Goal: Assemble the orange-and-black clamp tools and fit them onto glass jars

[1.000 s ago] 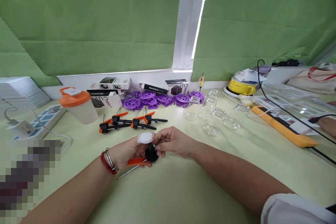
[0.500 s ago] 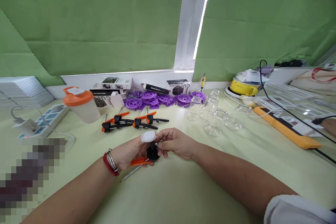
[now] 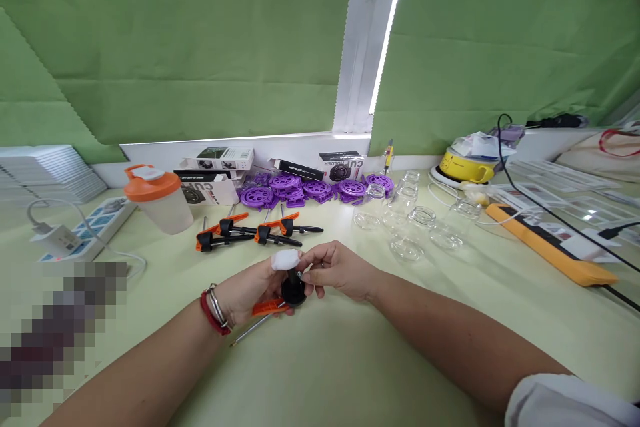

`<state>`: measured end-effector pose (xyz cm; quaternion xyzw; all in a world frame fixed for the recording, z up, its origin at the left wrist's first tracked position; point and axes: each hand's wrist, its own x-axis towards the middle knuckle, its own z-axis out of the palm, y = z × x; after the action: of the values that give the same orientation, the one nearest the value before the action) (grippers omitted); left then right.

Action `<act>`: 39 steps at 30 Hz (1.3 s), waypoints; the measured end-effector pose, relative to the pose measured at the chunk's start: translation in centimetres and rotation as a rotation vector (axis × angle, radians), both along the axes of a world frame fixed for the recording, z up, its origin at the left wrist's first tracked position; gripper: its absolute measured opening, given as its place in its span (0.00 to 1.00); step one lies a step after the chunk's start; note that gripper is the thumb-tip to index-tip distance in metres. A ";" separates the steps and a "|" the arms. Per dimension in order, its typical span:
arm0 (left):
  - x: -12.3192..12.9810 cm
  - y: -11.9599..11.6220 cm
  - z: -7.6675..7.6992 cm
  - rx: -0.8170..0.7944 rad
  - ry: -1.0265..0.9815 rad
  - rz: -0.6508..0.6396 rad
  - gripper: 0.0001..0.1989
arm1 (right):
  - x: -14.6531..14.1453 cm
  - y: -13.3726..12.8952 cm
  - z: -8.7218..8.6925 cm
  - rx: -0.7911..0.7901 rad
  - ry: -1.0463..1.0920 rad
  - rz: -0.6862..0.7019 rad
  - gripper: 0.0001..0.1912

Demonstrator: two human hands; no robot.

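Note:
My left hand [image 3: 250, 290], with a white wrap on its thumb [image 3: 285, 259], is closed round a black and orange part [image 3: 293, 290]. An orange handle [image 3: 267, 307] and a thin metal rod [image 3: 254, 330] stick out below that hand toward the lower left. At the right side of the black piece, my right hand [image 3: 335, 270] pinches with thumb and forefinger by a small shiny bit [image 3: 299, 275]. Whether that bit is held or only touched is hard to make out. Several similar black and orange parts [image 3: 270, 235] lie on the table just beyond my hands.
Purple wheel-like pieces [image 3: 285, 184] and opened boxes [image 3: 207, 190] line the back. An orange-lidded shaker [image 3: 160, 203] and a power strip [image 3: 95, 230] are at left. Clear glass pieces [image 3: 406, 247], a yellow pot [image 3: 463, 167] and an orange power strip [image 3: 550, 247] stand at right.
Both hands keep nearly the same hold on the part. The whole view has shifted slightly, and the fingers have moved only a little.

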<state>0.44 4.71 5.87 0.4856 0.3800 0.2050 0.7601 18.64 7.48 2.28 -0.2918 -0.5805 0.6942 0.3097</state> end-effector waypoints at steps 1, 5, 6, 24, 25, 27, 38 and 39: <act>0.0 0.0 0.0 0.001 0.000 0.001 0.20 | 0.0 0.0 0.0 0.018 -0.015 -0.001 0.16; -0.1 0.0 0.0 0.018 -0.004 -0.007 0.20 | 0.1 0.1 -0.1 0.060 -0.044 0.009 0.15; -0.1 0.0 0.0 0.020 -0.004 -0.011 0.20 | 0.1 0.1 -0.2 0.064 -0.048 0.012 0.14; -0.7 0.1 -0.3 0.017 -0.011 -0.051 0.20 | 0.3 0.3 0.3 0.071 -0.031 0.043 0.14; -0.7 0.1 -0.3 0.012 -0.006 -0.053 0.21 | 0.3 0.3 0.3 0.071 -0.029 0.045 0.14; -0.7 0.2 -0.3 0.008 -0.004 -0.056 0.21 | 0.2 0.3 0.3 0.071 -0.023 0.046 0.14; -0.4 -0.2 0.1 0.021 -0.003 -0.041 0.22 | 0.1 0.2 0.2 0.062 -0.006 0.041 0.16; -0.3 -0.3 0.2 0.029 0.003 -0.032 0.23 | 0.1 0.1 0.2 0.062 -0.001 0.041 0.17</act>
<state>0.09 4.45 6.08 0.5030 0.3702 0.1977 0.7555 18.70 7.62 2.53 -0.2703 -0.6079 0.6819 0.3041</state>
